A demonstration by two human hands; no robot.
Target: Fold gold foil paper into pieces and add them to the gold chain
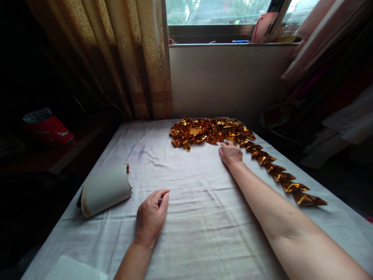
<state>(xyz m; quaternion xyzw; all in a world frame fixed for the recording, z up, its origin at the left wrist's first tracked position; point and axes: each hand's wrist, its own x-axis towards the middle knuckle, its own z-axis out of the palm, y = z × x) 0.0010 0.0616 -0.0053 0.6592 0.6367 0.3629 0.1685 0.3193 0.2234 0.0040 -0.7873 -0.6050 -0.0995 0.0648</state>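
Note:
My left hand [152, 217] rests over the cloth with fingers curled in and the thumb against the index finger. Whatever the pinch may hold is too small to name. Farther off, my right hand [231, 153] reaches to the near edge of a pile of shiny gold foil folded pieces [204, 131]. Its fingers are bent together, and their tips are partly hidden, so I cannot tell what is in them. From the pile's right end, a line of overlapping gold foil pieces [276, 173] runs toward me along the table's right side.
A white cloth [192, 233] covers the table. At left lies a rolled pale sheet bundle [106, 190]; a pale paper [75, 270] sits at the front left corner. Behind are a gold curtain [140, 58] and a windowsill with a pink cup [264, 27]. A red bag [51, 128] stands at far left.

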